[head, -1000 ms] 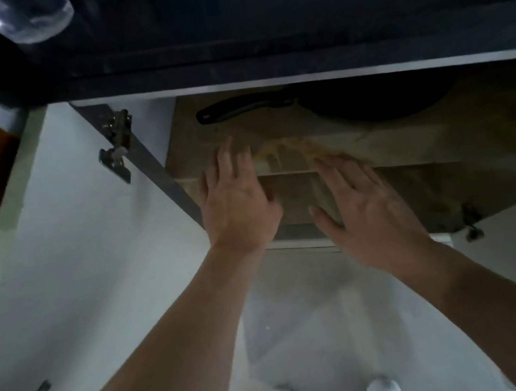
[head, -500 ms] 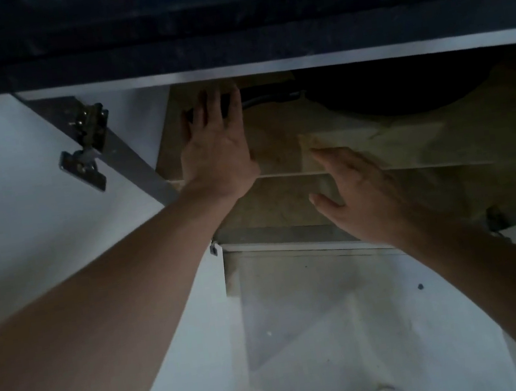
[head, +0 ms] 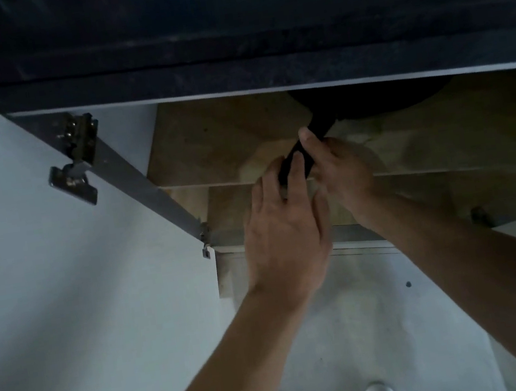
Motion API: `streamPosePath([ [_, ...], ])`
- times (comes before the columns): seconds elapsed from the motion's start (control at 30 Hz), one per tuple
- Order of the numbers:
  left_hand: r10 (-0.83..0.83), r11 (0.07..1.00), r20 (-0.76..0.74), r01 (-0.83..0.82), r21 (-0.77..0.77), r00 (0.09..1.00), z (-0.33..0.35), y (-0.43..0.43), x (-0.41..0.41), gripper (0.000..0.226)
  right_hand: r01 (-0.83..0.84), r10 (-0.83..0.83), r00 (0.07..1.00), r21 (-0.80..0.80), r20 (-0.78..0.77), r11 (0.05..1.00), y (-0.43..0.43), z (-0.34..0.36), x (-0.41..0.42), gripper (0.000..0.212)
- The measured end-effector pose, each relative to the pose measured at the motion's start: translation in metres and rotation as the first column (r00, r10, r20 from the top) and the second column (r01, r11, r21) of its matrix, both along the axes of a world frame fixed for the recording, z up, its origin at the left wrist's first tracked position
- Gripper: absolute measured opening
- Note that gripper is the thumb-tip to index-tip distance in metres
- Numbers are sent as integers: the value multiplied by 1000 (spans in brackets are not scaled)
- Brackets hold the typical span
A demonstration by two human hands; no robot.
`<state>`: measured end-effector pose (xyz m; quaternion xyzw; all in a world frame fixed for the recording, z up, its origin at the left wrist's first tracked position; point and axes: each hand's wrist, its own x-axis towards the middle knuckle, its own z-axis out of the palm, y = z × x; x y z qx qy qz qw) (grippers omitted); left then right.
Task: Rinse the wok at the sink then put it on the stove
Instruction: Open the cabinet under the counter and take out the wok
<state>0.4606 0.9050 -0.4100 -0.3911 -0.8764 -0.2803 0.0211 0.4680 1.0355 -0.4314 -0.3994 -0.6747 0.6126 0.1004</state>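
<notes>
Right hand (head: 339,170) is clamped round the long handle of the dark round metal wok (head: 369,100); left hand (head: 284,224) lies flat-fingered against the handle's end. The handle has swung from nine o'clock to seven. The bowl sits on the pale wooden cabinet shelf (head: 225,140) at one o'clock, ready to be lifted out for the sink
</notes>
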Motion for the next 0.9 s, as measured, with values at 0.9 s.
streamPosePath([
  [0.9,-144,972,986,-200,126,-79,-23,-24,36,30,18,-91,989,-506,-120,863,-38,-16,57,38],
])
